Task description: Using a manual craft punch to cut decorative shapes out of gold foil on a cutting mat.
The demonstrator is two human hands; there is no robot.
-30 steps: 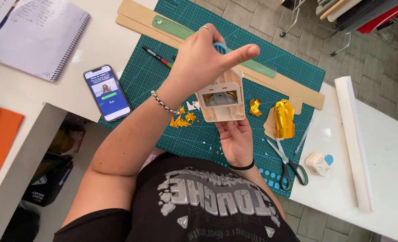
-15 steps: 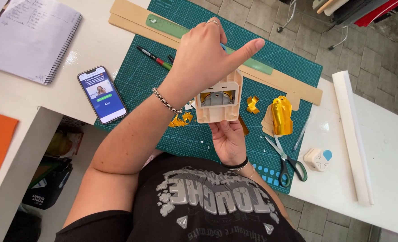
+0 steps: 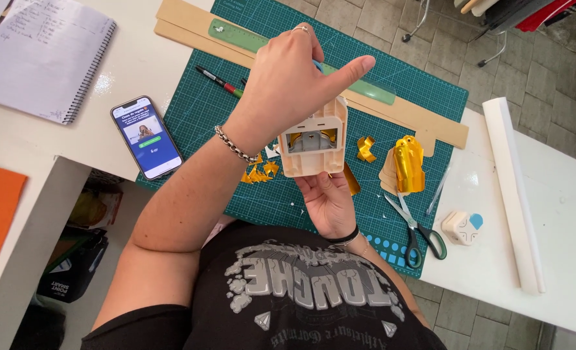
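Beige paper punch (image 3: 314,139) held underside up, long axis running away from the body; right hand (image 3: 327,198) cups it, left hand (image 3: 288,84) presses on top, thumb out.

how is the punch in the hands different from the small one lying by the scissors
The held punch is larger, plain beige, lifted off the mat between the left hand and right hand, its underside opening showing gold foil. The small punch is white with a blue spot and lies untouched on the white table near the scissors. Both are pale, blocky plastic craft tools.
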